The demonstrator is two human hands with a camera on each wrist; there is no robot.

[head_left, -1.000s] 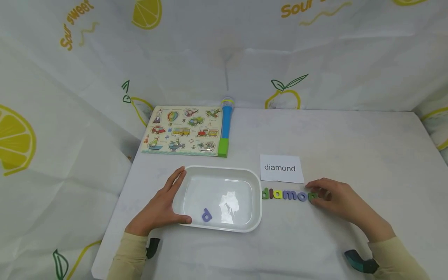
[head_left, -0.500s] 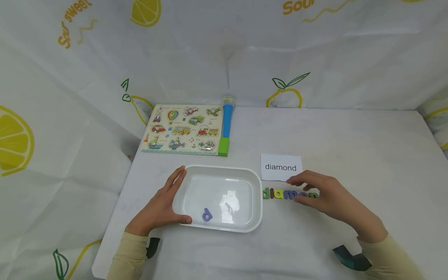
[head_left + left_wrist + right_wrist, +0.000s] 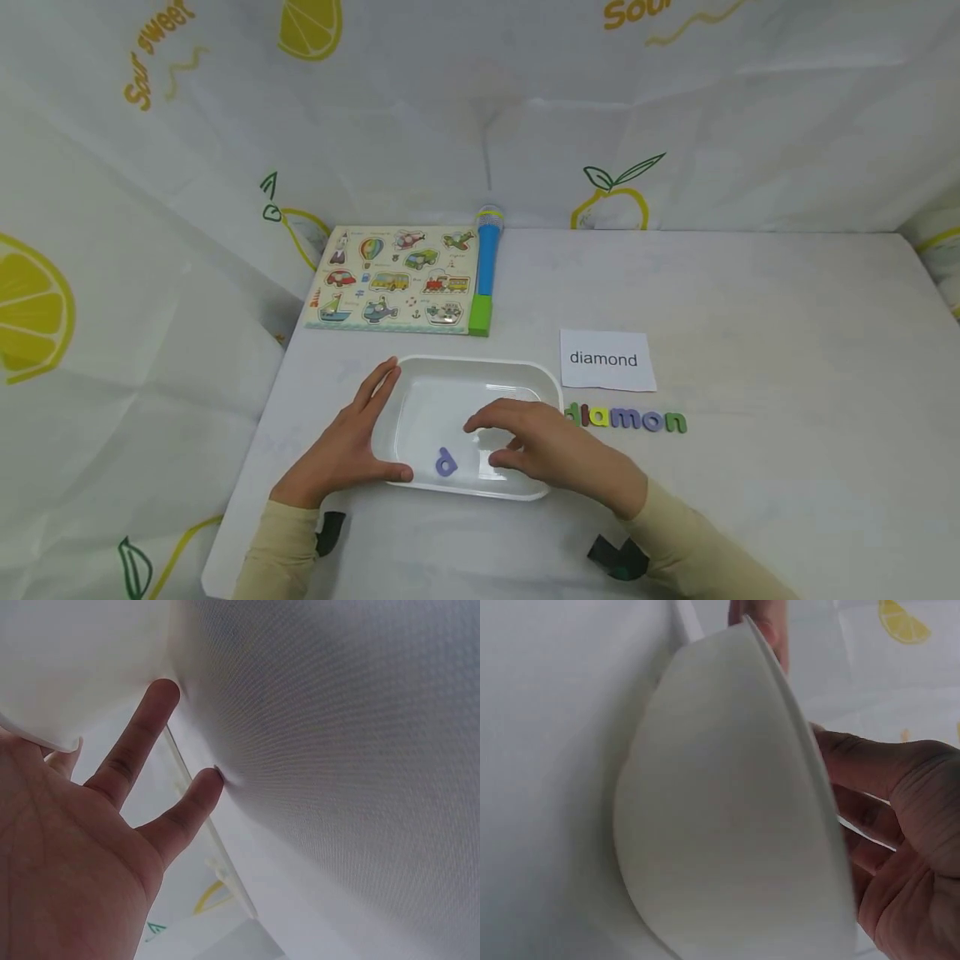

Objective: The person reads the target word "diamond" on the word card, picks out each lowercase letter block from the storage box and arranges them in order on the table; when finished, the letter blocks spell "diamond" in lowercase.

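A white tray [image 3: 465, 379] lies on the table, with one purple toy letter [image 3: 446, 462], a round bowl with a short stem, near its front edge. My left hand [image 3: 337, 450] rests on the tray's left end, fingers spread and nearly straight at the rear corner, thumb along the front rim. In the left wrist view, two straight fingers [image 3: 139, 739] reach down beside the tray wall. Over the tray's right half hovers my right hand [image 3: 555, 446], thumb and forefinger apart, nothing between them. Colourful letters [image 3: 626, 418] reading "diamon" stand in a row right of the tray.
A white card [image 3: 607, 360] printed "diamond" lies just behind the letter row. Farther back on the left are a vehicle picture puzzle board [image 3: 390, 281] and a blue and green toy microphone [image 3: 486, 267]. A lemon-print cloth [image 3: 525, 108] hangs behind the table.
My right hand has left the green n at the row's end and moved left over the tray, uncovering the letters. The left hand and tray have stayed in place.
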